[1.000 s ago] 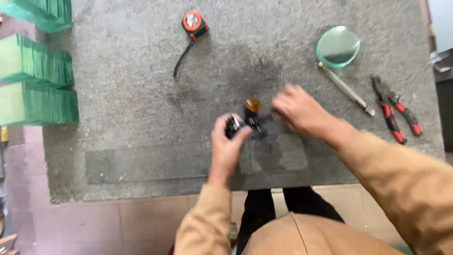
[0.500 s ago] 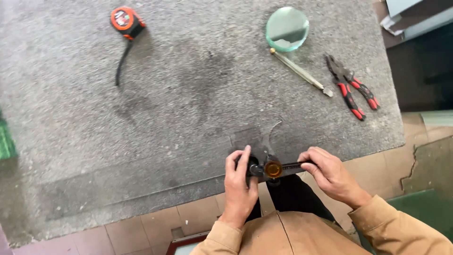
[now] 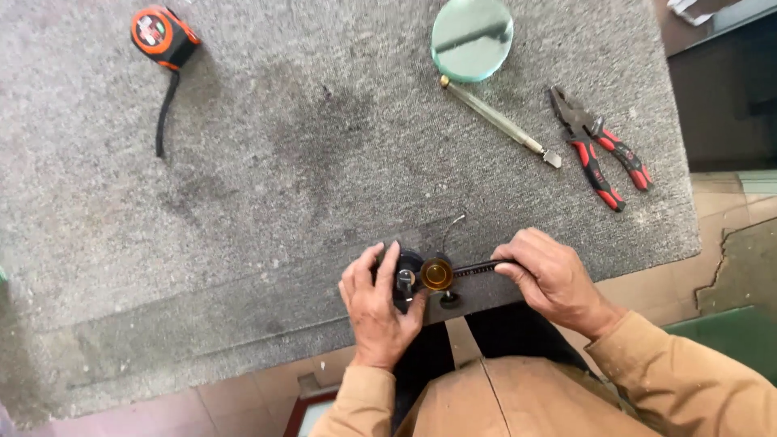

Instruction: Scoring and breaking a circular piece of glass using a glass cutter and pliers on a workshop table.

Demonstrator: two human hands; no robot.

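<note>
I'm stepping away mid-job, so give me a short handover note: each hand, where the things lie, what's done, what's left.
Left hand: gripping the black knob end of the circle glass cutter at the near table edge.
Right hand: pinching the cutter's black bar.
Round glass disc, pencil glass cutter, red-handled pliers lie far right on the grey carpeted table; orange tape measure far left.
Done: one disc lies cut out.
Left: cannot tell; no glass is visible under the cutter.

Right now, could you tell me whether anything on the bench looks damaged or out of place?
The grey carpet covering the bench carries dark stains in its middle. The floor at right looks cracked. Otherwise nothing stands out.
</note>
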